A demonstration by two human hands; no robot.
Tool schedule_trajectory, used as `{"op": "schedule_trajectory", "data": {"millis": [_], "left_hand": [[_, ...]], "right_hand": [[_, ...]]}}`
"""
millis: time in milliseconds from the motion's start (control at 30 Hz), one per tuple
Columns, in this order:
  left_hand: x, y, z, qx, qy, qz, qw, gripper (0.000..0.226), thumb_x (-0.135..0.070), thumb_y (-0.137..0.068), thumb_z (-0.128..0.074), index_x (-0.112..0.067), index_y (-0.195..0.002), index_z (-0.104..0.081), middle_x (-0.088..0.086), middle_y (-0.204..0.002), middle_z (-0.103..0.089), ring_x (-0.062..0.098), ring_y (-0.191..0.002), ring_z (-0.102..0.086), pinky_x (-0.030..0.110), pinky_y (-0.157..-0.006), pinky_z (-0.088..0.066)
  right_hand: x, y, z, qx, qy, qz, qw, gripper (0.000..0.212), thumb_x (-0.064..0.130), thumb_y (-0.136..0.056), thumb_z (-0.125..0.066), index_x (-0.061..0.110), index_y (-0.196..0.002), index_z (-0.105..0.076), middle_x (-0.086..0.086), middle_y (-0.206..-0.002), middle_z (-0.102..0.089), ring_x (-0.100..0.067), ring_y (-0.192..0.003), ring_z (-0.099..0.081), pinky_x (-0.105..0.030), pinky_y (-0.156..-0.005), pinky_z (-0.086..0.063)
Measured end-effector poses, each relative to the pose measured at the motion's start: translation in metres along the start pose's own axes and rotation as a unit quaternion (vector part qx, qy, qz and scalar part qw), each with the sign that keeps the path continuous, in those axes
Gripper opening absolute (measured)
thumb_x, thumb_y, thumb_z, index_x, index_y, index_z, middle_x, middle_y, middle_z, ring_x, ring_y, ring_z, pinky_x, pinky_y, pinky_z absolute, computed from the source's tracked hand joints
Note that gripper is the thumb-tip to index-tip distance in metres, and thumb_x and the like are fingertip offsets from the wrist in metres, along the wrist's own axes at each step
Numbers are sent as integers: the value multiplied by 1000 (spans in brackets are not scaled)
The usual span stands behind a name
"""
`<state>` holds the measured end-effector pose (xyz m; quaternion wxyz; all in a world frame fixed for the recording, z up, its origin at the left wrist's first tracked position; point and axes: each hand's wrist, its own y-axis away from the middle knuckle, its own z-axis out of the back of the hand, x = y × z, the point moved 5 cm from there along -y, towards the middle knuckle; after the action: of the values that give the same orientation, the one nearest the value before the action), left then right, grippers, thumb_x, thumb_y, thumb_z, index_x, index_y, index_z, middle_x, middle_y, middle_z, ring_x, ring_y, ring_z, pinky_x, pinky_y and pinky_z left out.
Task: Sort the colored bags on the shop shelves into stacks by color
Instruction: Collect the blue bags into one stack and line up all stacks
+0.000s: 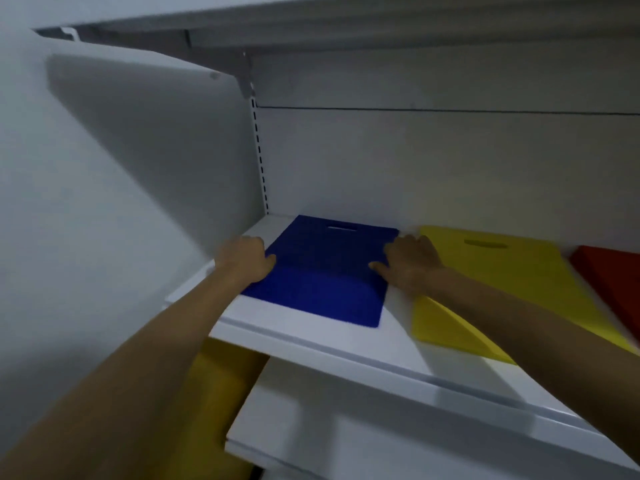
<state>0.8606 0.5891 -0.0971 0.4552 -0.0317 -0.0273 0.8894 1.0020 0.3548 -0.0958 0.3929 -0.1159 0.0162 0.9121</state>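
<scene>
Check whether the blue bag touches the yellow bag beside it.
Apart. The head view shows bare white shelf between the blue bag and the yellow bag.

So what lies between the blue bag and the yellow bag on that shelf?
In the head view, the right hand sits in that gap, thumb on the blue bag, beside the yellow bag; nearer the front, bare white shelf.
</scene>
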Motion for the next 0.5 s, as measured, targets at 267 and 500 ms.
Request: {"op": "schedule_trajectory", "data": {"millis": [267, 500], "left_hand": [[13, -59, -16, 83, 120, 6, 989, 40, -44, -92, -50, -12, -69, -48, 4, -70, -54, 15, -63, -51, 24, -51, -36], [6, -67, -21, 108, 222, 6, 969, 36, -38, -92, -53, -11, -67, -50, 6, -63, -57, 17, -56, -53, 23, -50, -39]], "right_hand": [[21, -20, -11, 74, -5, -96, 993, 61, 61, -96, -26, 11, -107, -61, -13, -124, -53, -28, -111, -49, -35, -88, -37], [23, -24, -4, 65, -100, -154, 981, 41, 52, -94, -46, 15, -82, -56, -8, -100, -63, -22, -83, -54, -30, -72, -37]]}}
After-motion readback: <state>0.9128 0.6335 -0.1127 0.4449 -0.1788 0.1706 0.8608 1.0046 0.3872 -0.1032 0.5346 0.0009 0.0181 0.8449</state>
